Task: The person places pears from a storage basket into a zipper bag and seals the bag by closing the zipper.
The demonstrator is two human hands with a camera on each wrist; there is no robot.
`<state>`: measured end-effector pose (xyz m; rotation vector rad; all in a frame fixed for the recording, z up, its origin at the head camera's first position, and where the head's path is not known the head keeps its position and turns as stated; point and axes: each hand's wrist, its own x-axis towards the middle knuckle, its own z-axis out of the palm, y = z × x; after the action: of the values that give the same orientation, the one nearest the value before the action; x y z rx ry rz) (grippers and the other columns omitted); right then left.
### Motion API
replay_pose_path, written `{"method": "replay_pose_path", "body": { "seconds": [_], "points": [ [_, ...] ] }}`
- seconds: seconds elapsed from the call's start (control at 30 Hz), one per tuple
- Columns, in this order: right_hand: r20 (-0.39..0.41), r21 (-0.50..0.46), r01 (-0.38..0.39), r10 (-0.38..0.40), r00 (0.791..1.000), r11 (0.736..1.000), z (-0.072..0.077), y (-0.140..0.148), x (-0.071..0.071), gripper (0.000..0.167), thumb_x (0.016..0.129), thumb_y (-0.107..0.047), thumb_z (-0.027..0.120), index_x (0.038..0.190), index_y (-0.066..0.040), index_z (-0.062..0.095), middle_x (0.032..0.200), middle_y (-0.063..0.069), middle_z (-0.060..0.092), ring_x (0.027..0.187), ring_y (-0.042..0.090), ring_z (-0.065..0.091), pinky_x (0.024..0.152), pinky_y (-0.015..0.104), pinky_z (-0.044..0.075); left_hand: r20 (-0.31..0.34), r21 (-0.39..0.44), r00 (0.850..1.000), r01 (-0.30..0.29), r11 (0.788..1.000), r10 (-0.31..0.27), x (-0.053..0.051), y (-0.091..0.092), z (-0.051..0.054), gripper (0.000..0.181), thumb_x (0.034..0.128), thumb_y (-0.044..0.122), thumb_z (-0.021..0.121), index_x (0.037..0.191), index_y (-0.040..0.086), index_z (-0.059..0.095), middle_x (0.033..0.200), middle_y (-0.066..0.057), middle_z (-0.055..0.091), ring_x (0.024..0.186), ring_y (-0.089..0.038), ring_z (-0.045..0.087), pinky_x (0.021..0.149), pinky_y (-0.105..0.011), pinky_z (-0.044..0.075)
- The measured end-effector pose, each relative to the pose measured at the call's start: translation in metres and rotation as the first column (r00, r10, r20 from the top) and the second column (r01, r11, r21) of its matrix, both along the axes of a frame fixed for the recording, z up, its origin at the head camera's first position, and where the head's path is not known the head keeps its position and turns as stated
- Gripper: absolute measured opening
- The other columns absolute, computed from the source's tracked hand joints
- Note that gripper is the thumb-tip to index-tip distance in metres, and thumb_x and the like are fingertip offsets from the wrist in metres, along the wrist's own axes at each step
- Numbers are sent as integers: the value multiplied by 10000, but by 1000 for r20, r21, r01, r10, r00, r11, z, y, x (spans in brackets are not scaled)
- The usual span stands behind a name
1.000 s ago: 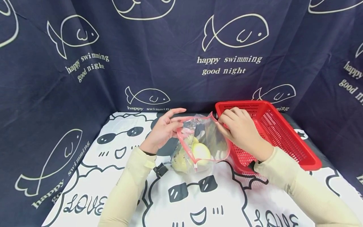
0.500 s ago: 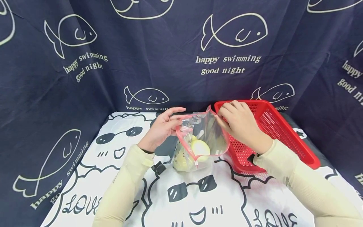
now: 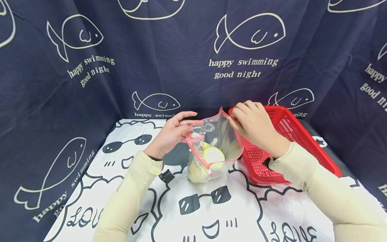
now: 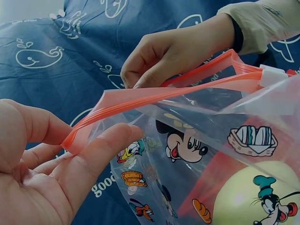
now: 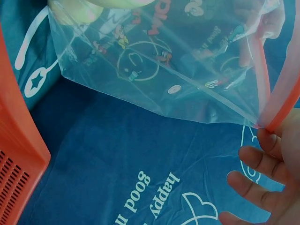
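Observation:
A clear zip bag [image 3: 228, 143] with a pink-red zip edge and cartoon prints stands with its mouth spread wide. Inside it lie pale yellow-green round things [image 3: 214, 155], which look like fruit; their exact kind is unclear. My left hand [image 3: 170, 134] pinches the left corner of the bag's rim between thumb and fingers. The far right corner is pinched by my right hand [image 3: 255, 125], whose other fingers are spread in the right wrist view. A white zip slider [image 4: 273, 76] sits on the zip edge in the left wrist view.
A red perforated plastic basket [image 3: 297, 148] stands right of the bag, partly behind my right hand and forearm. The table is covered by a white cloth [image 3: 242, 208] with black cartoon drawings. Dark blue fish-print curtains [image 3: 187, 60] close off the back and sides.
Both hands have moved slightly up and away, drawing the bag's rim higher. The mouth now stands taller and wider, and the bag's bottom has shifted a little to the right.

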<state>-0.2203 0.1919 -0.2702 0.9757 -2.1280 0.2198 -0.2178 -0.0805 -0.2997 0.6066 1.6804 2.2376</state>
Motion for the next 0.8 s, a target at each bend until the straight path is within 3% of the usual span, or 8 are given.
{"method": "replay_pose_path", "body": {
  "seconds": [0.2,0.47,0.8],
  "points": [
    [7,19,8,-8,1000,1000,6,-1,-2,124,856,-62,716,826,-26,601,820,128,601,817,356,556,747,504,442,3,-13,1000,21,1000,-21,-2,-3,3,456,948,-117,455,1392,-17,424,1329,-343,535,861,-294,736,806,-478,567],
    [13,42,24,-25,1000,999,13,-3,-4,125,854,-67,714,810,-41,601,817,121,601,816,352,555,733,499,439,-9,-65,1000,1,998,-2,-8,-6,7,458,914,-106,421,1360,-4,446,1309,-337,553,797,-245,738,759,-439,589],
    [19,62,58,-59,998,996,21,-4,-5,123,853,-59,690,787,-46,587,796,113,588,790,339,545,729,503,436,13,-123,1000,-6,992,8,-13,-10,18,481,915,-106,416,1387,-14,419,1292,-301,583,796,-310,736,707,-436,591]
  ]
}}
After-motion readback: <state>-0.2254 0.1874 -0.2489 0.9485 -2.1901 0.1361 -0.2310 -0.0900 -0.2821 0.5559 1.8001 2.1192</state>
